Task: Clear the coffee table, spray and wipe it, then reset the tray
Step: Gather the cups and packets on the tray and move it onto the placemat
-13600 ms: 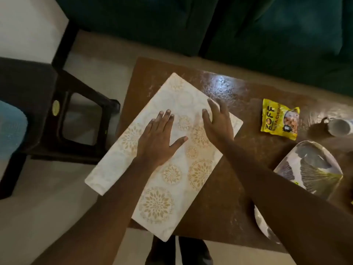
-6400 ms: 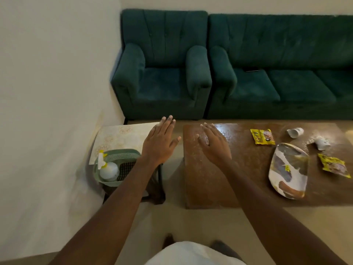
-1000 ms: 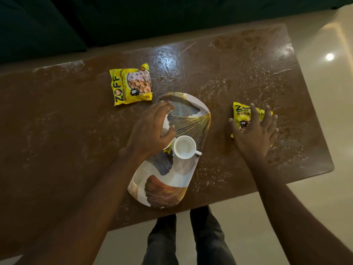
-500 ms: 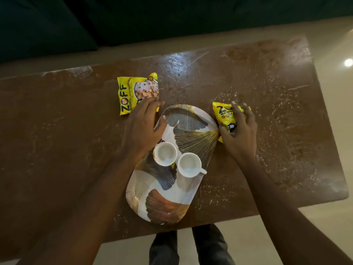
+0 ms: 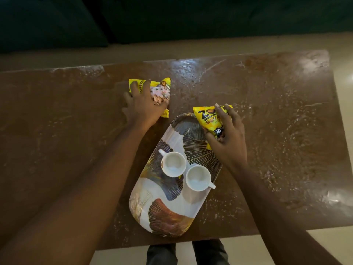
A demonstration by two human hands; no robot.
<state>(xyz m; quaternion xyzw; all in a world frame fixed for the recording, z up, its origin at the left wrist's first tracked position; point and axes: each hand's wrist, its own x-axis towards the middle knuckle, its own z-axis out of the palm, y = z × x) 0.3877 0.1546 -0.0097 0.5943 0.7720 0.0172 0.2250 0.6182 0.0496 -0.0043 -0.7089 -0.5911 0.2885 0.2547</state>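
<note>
The right hand (image 5: 228, 142) has lifted one shiny yellow snack packet (image 5: 207, 117) off the brown speckled bench (image 5: 277, 131). Its grip is clamped on that packet, and the far end of the long oval leaf-pattern tray (image 5: 166, 217) sits just under it. The left hand (image 5: 142, 108) has left the tray, and its grip now curls over the second yellow snack packet (image 5: 162, 88), flat on the bench. Two small white cups (image 5: 173, 163) stand on the tray, nearer than both grips. The bench looks almost cleared.
</note>
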